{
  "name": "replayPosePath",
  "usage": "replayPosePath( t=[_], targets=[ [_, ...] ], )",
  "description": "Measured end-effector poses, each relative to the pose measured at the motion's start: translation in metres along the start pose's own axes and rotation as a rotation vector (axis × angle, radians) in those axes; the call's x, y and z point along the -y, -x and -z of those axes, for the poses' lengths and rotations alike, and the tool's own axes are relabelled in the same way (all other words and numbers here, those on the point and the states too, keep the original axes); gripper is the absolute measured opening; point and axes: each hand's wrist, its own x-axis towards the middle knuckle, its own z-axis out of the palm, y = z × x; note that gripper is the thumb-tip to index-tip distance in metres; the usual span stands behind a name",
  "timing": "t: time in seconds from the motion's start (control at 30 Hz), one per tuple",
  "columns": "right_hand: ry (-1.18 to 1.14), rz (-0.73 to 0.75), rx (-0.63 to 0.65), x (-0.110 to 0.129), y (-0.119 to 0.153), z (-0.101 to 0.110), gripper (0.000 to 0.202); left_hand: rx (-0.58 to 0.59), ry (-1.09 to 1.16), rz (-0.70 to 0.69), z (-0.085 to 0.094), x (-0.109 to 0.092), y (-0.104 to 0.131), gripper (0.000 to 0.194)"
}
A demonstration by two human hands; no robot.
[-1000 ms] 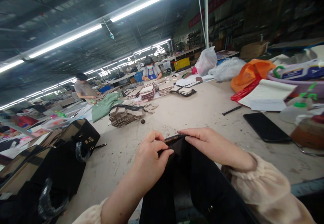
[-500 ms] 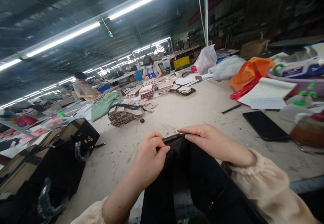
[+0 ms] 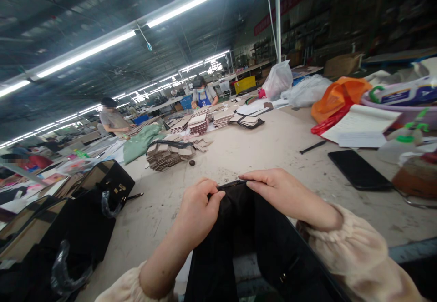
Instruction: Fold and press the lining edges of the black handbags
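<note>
A black bag (image 3: 287, 243) stands before me at the near edge of the table, its inside facing up toward me. My left hand (image 3: 201, 208) pinches the far rim between thumb and fingers, near its left corner. On the same rim, further right, my right hand (image 3: 278, 190) grips the edge with its thumb inside and its fingers stretched along the outside. A small metal fitting (image 3: 283, 276) shows on the bag's right inner side. The outside of the far wall is hidden from me.
Black bags with plastic-wrapped handles (image 3: 63, 265) stand at the left. Stacked brown pieces (image 3: 167, 154) lie ahead on the table (image 3: 239, 154). At the right are a phone (image 3: 358, 169), a notebook (image 3: 365, 122) and a bottle (image 3: 401, 143). Co-workers (image 3: 203, 93) stand at far tables.
Both hands have shifted slightly left along with the bag's rim. The rim's far edge has turned a little, so less of its outer strip shows between my hands.
</note>
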Motion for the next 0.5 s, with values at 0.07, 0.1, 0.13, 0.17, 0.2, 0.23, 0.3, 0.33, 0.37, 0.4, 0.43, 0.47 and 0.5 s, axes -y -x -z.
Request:
replayPosePath(
  t=[0.07,0.1,0.13,0.17,0.2,0.23,0.3,0.33,0.37,0.4,0.43,0.47,0.5],
  targets=[
    [0.006,-0.003,-0.015,0.001,0.0,-0.001,0.033,-0.005,-0.012,0.006,-0.001,0.001,-0.002,0.02],
    [0.012,-0.005,-0.024,0.001,0.0,-0.001,0.033,-0.008,-0.011,0.004,-0.001,0.001,-0.003,0.021],
    [0.019,-0.005,-0.03,0.002,0.0,-0.002,0.033,-0.012,-0.009,0.002,-0.002,0.001,-0.004,0.021],
    [0.026,-0.004,-0.035,0.002,0.0,-0.002,0.033,-0.016,-0.006,0.0,-0.002,0.002,-0.004,0.021],
    [0.031,-0.003,-0.036,0.002,0.0,-0.002,0.033,-0.021,-0.003,-0.002,-0.003,0.003,-0.005,0.021],
    [0.035,-0.002,-0.034,0.001,0.0,-0.001,0.033,-0.025,-0.003,-0.005,-0.003,0.003,-0.004,0.021],
    [0.044,-0.004,-0.031,0.001,0.0,0.0,0.033,-0.025,-0.006,-0.025,-0.002,0.004,-0.003,0.02],
    [0.05,-0.007,-0.031,0.0,0.0,0.001,0.033,-0.013,-0.007,-0.051,-0.001,0.005,-0.001,0.02],
    [0.056,-0.008,-0.033,0.0,0.0,0.002,0.033,0.01,-0.009,-0.091,0.001,0.005,0.0,0.019],
    [0.062,-0.009,-0.035,0.0,0.0,0.003,0.032,0.04,-0.017,-0.139,0.002,0.004,0.002,0.017],
    [0.068,-0.01,-0.036,-0.001,0.0,0.003,0.032,0.075,-0.033,-0.188,0.004,0.004,0.004,0.016],
    [0.073,-0.011,-0.037,-0.001,0.001,0.004,0.032,0.108,-0.057,-0.231,0.006,0.003,0.006,0.015],
    [0.076,-0.011,-0.035,-0.001,0.001,0.005,0.033,0.137,-0.087,-0.265,0.007,0.002,0.008,0.015]
  ],
)
